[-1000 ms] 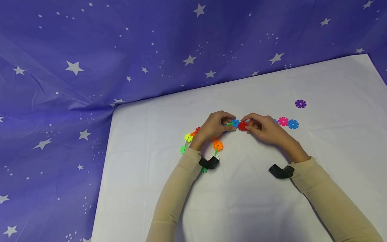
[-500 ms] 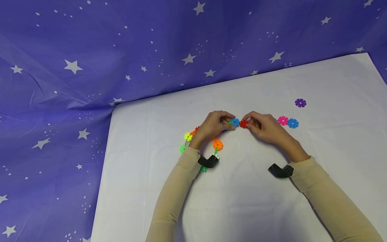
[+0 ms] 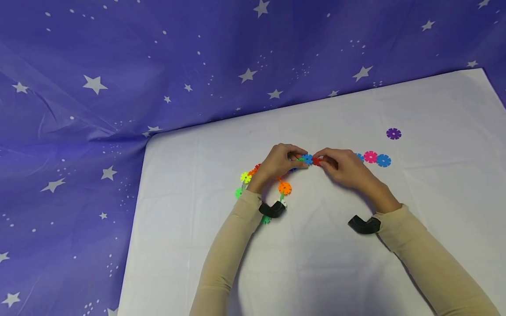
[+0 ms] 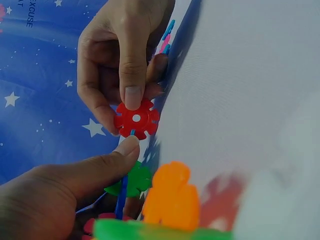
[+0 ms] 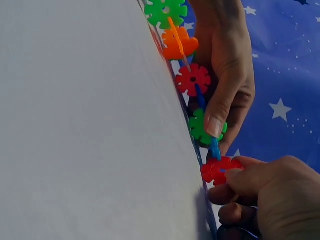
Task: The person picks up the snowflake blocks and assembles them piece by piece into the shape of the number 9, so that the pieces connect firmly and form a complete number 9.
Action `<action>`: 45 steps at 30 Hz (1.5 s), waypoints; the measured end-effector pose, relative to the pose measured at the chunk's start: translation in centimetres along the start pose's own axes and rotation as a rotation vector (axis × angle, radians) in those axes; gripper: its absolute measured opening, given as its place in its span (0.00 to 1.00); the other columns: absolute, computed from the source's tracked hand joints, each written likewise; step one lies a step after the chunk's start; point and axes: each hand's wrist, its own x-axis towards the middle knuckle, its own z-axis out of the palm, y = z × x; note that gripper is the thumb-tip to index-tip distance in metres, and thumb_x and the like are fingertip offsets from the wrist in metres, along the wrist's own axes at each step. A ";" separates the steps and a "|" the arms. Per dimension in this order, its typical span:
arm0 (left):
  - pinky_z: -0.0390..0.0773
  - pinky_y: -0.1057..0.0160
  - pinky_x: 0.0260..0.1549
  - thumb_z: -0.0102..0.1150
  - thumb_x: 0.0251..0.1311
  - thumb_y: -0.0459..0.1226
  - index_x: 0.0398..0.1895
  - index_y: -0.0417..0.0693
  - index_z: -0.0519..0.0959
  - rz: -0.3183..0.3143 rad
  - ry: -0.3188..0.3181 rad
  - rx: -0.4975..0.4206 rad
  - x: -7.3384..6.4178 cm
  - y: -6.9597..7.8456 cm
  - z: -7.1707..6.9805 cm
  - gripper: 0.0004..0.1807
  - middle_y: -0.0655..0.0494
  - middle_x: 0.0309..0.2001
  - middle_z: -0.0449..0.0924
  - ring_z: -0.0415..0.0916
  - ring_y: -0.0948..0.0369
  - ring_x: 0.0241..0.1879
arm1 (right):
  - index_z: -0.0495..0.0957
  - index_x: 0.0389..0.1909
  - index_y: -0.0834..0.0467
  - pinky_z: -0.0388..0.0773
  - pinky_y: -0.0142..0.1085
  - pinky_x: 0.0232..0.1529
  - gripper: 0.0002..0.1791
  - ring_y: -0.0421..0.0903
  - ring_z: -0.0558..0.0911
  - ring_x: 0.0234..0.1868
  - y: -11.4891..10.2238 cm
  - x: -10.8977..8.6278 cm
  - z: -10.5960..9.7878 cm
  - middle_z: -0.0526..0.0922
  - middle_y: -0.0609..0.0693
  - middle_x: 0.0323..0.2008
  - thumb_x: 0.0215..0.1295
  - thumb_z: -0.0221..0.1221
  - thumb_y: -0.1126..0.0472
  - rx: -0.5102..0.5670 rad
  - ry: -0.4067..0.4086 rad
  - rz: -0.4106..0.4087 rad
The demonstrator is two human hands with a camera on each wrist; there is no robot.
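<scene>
My left hand pinches a blue notched snowflake disc between thumb and fingers. It is the end of a chain of linked discs, with a green disc beside it. From the right, my right hand pinches a red snowflake disc edge to edge with the blue one. In the left wrist view, the blue disc's edge meets a notch in the red disc; how deep it sits I cannot tell. The left hand and forearm hide part of the chain, which curves back with yellow and orange discs.
A pink disc lies between blue discs right of my right hand, one of them partly hidden. Farther back is a purple disc. The white-covered table meets a starry purple cloth behind.
The red disc drew slightly right, away from the blue one, then came back left against it, turned more edge-on. My left hand has hardly moved.
</scene>
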 end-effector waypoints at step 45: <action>0.71 0.64 0.54 0.69 0.59 0.41 0.58 0.48 0.80 0.117 -0.135 0.235 0.2 3.1 -1.9 0.23 0.52 0.51 0.77 0.72 0.58 0.49 | 0.77 0.41 0.66 0.64 0.50 0.46 0.16 0.55 0.69 0.41 4.6 -4.8 -8.5 0.76 0.60 0.35 0.55 0.70 0.63 -0.229 0.003 0.300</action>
